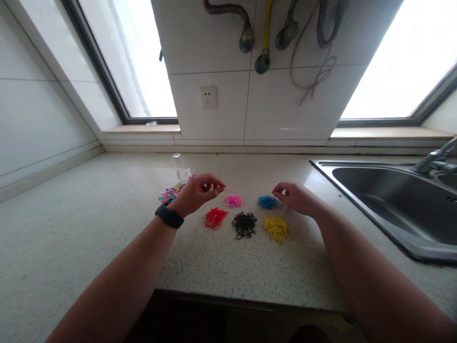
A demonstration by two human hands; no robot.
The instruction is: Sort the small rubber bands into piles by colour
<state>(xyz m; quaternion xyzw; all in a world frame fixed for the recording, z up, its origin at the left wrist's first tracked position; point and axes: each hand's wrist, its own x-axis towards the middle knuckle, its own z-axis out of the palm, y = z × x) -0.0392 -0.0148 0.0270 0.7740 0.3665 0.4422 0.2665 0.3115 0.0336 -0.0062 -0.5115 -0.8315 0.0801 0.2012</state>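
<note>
My left hand [198,194], with a dark watch on its wrist, pinches a small pink rubber band [229,189] above the pink pile [234,201]. Just right of the blue pile [267,202], my right hand [295,199] has its thumb and fingertips together; whether anything is between them I cannot make out. Nearer to me lie a red pile [215,218], a black pile [244,225] and a yellow pile [277,228] of small rubber bands. A mixed-colour heap [170,194] sits left of my left hand, which partly covers it.
Behind the mixed heap is a clear plastic container [177,166]. A steel sink [392,205] with a tap [435,159] takes up the right side. The speckled counter [228,267] ends in a front edge near me. Hoses and a socket [208,97] are on the tiled wall.
</note>
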